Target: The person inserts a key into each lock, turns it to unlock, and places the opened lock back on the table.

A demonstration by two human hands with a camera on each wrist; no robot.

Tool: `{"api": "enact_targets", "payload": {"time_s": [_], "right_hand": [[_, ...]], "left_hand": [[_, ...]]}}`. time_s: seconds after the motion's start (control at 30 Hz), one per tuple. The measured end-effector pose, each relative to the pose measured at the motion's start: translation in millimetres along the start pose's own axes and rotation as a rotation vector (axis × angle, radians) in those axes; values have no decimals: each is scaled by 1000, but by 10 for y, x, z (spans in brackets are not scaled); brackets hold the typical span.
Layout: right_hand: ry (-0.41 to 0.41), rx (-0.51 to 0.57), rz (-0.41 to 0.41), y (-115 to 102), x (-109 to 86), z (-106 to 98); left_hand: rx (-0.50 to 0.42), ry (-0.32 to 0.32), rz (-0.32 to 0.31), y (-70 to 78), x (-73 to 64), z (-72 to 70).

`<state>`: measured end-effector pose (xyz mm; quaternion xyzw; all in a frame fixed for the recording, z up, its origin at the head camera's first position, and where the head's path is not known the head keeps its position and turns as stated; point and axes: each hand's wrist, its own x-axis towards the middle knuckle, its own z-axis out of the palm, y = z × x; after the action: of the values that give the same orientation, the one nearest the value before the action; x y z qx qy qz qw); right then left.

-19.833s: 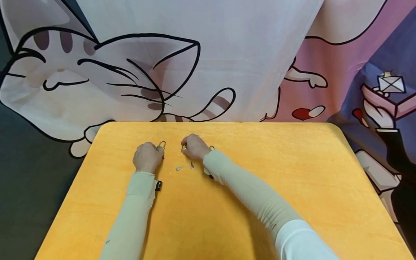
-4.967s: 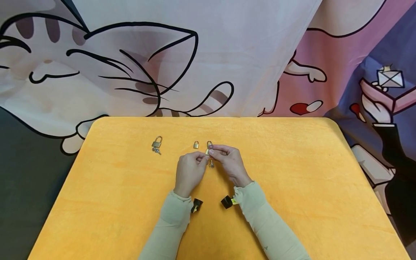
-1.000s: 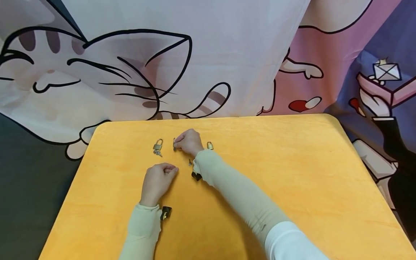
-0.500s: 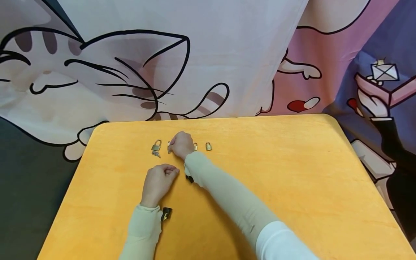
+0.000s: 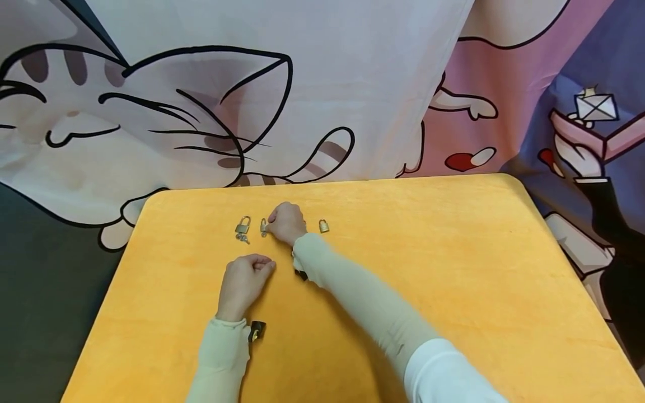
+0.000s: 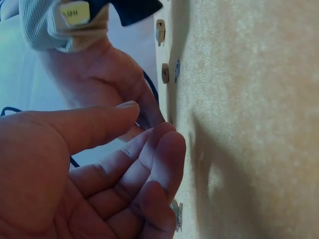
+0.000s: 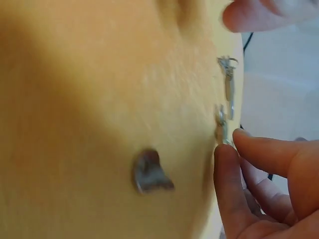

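Observation:
My right hand [image 5: 287,223] has its thumb and index finger right beside a brass padlock [image 5: 263,226] with keys hanging from its base. In the right wrist view a narrow gap shows between those fingertips, at the end of that padlock [image 7: 222,130]. To its left lies a larger padlock [image 5: 242,229] with several keys [image 5: 242,238] at its lower end. My left hand [image 5: 244,282] rests nearer the front with fingers loosely bent, holding nothing. A blurred silvery key [image 7: 151,172] lies on the table below the right hand, hidden in the head view.
A small brass padlock [image 5: 323,226] stands right of the right hand. Another padlock [image 6: 165,73], almost covered by the right hand in the head view, shows with a key beside it in the left wrist view. Behind the yellow table [image 5: 428,268] hangs a printed curtain [image 5: 322,101].
Over the last second the right hand shifted the keyed padlock leftward toward the larger one, then drew slightly right from it. The left hand stayed put. Earlier both hands worked together at a padlock.

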<state>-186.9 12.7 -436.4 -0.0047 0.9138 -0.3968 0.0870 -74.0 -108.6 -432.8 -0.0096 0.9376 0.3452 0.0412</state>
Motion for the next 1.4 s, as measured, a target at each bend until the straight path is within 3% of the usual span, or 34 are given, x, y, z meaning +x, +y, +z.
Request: {"api": "enact_targets", "payload": {"time_s": [0.2,0.53,0.7,0.83,1.1,1.4], "right_hand": [[21,35,-30,39,0,-204],[-30,-151,-18,44,8,-545],[-78,-181,-7,85,11,-644],[-125,-219,25,132,17,-675],[-173,-286,49,235,27,-611],[-137,-294,68,303,10,-570]], "left_hand": [[16,21,9,6,39,-10],[107,106,-15,157,123,-1],[126,127,-28,263,168,57],[146,130,-39,338,212,127],[168,38,-105,402,297,276],[183,43,-119,412,333,336]]}}
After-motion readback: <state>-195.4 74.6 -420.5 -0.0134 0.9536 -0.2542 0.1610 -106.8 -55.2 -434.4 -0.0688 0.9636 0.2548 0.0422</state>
